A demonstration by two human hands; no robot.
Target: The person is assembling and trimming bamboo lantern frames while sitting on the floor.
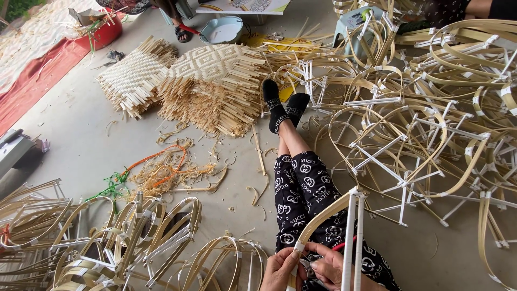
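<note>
1. A bent bamboo frame (328, 213) lay across the person's lap at the bottom of the view, its curved strip arching up from the hands to a joint wrapped in white tape, with two white rods (353, 242) running down from that joint.
2. The left hand (280, 269) pinched the lower end of the curved strip, its grip clenched on the frame where a white tape band sat.
3. The right hand (328, 269) lay just beside the left, its grip closed around the frame's lower part beside the white rods; a thin red piece (344, 245) showed just above it, too small to identify.
4. The person sat on the grey concrete floor (81, 129) with legs stretched out, in black patterned trousers (304, 186) and black socks (283, 105).
5. To the right a large tangled pile of similar frames (431, 118) covered the floor.
6. At lower left a row of finished frames (134, 237) stood close together.
7. Ahead of the feet lay woven bamboo mats (199, 75) with loose strip ends.
8. Between the mats and the lower-left frames lay shavings with orange and green string (156, 164).
9. Farther off stood a pale basin (223, 29).
</note>
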